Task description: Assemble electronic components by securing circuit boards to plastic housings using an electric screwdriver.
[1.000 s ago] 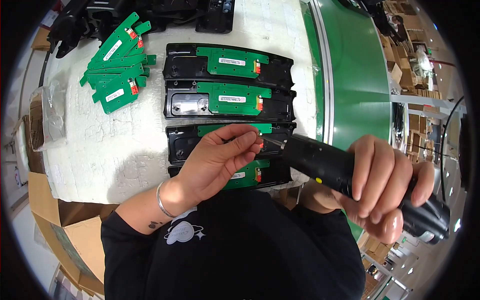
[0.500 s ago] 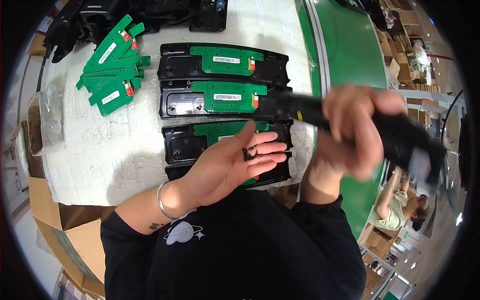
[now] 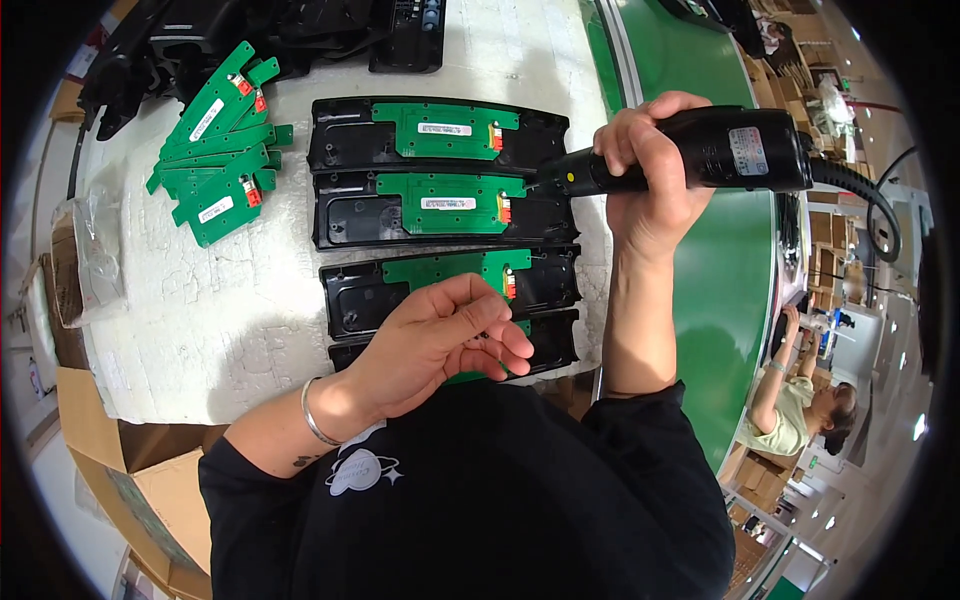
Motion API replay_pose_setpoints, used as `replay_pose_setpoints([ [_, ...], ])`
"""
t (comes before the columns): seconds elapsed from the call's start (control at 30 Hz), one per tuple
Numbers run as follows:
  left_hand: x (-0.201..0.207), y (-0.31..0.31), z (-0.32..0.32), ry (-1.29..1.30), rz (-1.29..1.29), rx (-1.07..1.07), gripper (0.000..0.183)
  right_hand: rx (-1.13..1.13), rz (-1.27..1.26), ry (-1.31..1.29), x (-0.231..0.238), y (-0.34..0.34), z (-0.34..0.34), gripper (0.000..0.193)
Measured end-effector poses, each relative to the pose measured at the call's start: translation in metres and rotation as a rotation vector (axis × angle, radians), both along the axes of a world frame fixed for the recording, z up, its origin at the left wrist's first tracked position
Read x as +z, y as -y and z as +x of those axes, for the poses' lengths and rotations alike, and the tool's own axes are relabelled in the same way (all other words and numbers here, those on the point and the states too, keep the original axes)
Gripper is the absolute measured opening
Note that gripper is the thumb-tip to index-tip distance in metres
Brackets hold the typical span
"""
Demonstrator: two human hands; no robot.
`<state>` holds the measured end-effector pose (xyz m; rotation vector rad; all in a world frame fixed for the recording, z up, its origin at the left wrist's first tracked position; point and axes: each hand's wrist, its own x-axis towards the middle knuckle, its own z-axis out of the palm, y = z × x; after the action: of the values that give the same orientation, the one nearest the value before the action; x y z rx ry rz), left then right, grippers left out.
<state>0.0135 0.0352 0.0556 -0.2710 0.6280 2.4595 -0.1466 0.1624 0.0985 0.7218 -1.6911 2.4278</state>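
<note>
My right hand point(image 3: 655, 175) is wrapped round a black corded electric screwdriver point(image 3: 725, 145), held nearly level. Its thin bit points left, close to the upper right corner of a green circuit board point(image 3: 420, 215) lying in the second black plastic panel point(image 3: 350, 232). Whether the bit touches anything there, I cannot tell. My left hand point(image 3: 425, 345) hovers over the nearer panels with its fingers curled and thumb bent over them. Tiny black screws point(image 3: 484, 337) are partly visible among those fingers. Another board point(image 3: 410, 270) in the third panel point(image 3: 350, 295) is partly hidden by this hand.
Several loose green boards point(image 3: 205, 165) lie piled at the left of the white foam-like work surface point(image 3: 230, 330). Black plastic parts point(image 3: 300, 30) crowd the far edge. A cardboard box point(image 3: 165, 490) stands at the near left. Another person point(image 3: 795, 410) is at the right, beyond a green surface point(image 3: 720, 330).
My left palm was spread with the screws in it; its fingers have since curled and the thumb bent over. The screwdriver, blurred before, has moved up and left and is now steadier beside the second panel.
</note>
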Motion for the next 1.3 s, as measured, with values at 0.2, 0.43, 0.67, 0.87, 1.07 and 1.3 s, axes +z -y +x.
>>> replay_pose_setpoints([
  [0.2, -0.002, 0.000, 0.000, 0.045, -0.091, 0.113, 0.014, 0.056, 0.052, -0.024, -0.001, 0.003, -0.003, 0.014],
  [0.43, -0.009, 0.004, 0.003, 0.064, 0.008, 0.116, 0.014, 0.089, 0.105, -0.047, 0.004, 0.004, -0.002, 0.018],
  [0.67, -0.013, 0.005, 0.002, 0.058, 0.031, 0.143, 0.013, 0.196, 0.095, -0.097, 0.017, 0.022, 0.024, 0.028],
  [0.87, -0.014, 0.008, 0.003, 0.071, 0.038, 0.174, 0.014, 0.254, -0.043, -0.055, 0.003, 0.022, 0.016, 0.027],
  [1.07, -0.013, 0.008, 0.002, 0.078, 0.052, 0.159, 0.012, 0.252, -0.034, -0.063, 0.000, 0.023, 0.014, 0.026],
  [1.3, -0.013, 0.010, 0.003, 0.084, 0.067, 0.169, 0.011, 0.243, -0.035, -0.050, -0.003, 0.024, 0.015, 0.026],
])
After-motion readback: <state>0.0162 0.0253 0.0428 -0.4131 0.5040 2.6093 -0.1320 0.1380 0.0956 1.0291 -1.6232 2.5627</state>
